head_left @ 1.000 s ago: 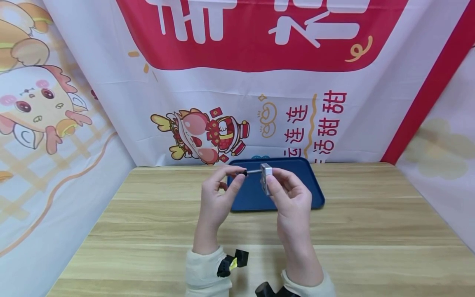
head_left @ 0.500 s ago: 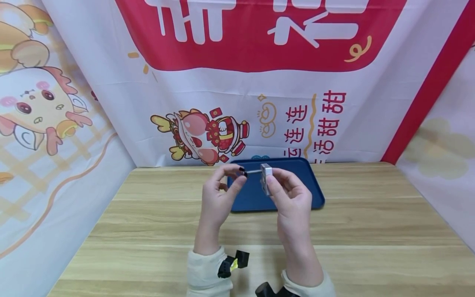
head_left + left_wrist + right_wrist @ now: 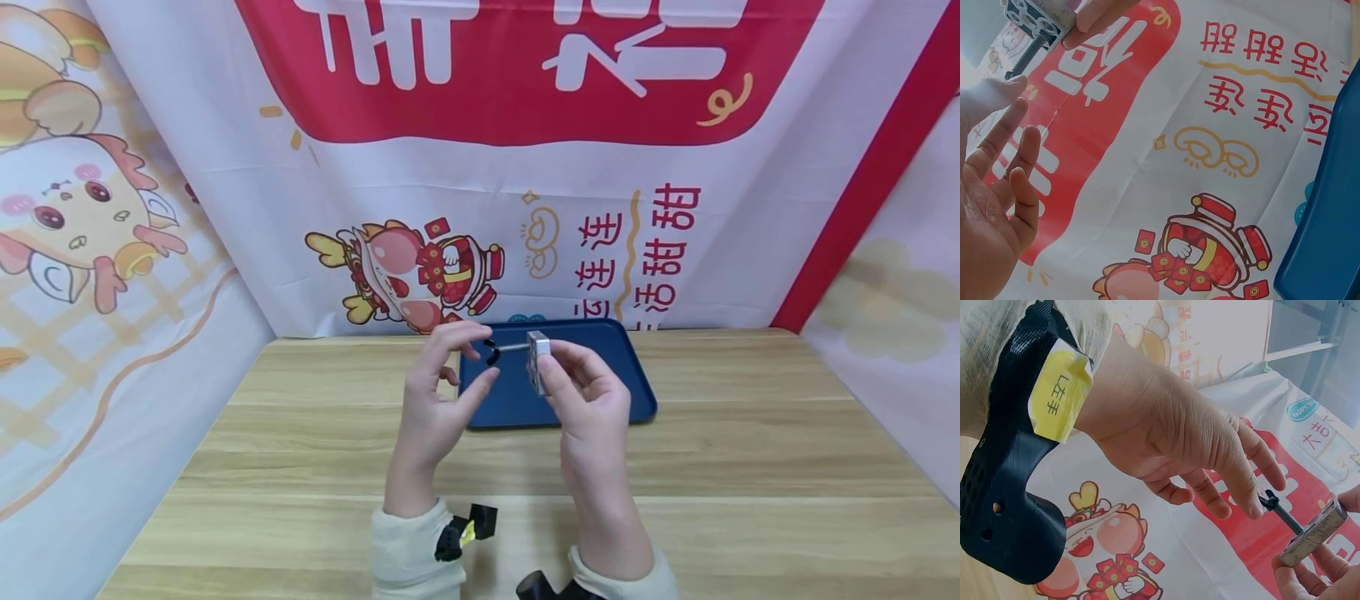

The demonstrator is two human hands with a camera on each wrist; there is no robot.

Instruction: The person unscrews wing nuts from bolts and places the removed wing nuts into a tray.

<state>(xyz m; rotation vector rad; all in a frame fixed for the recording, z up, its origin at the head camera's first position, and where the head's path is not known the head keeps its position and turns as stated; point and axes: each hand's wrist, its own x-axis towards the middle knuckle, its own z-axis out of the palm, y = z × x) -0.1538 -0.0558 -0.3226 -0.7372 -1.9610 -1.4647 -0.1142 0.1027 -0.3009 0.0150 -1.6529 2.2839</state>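
My right hand holds a small silver metal block upright between thumb and fingers, above the table. From the block's left face sticks out a wing screw with a grey threaded shaft and a black winged head. My left hand is spread around that head, thumb below and forefinger above, with a gap between them. In the left wrist view, round openings show on the face of the block, and the thumb partly hides the screw's end. In the right wrist view, the left fingertips lie close to the winged head.
Behind the hands a blue tray lies on the wooden table. A printed white and red cloth hangs along the table's back edge. Black camera mounts are strapped to both wrists.
My left thumb and forefinger have parted from the black winged head, which they pinched a second ago. The winged head shows at a different angle. The right hand and block have stayed in place.
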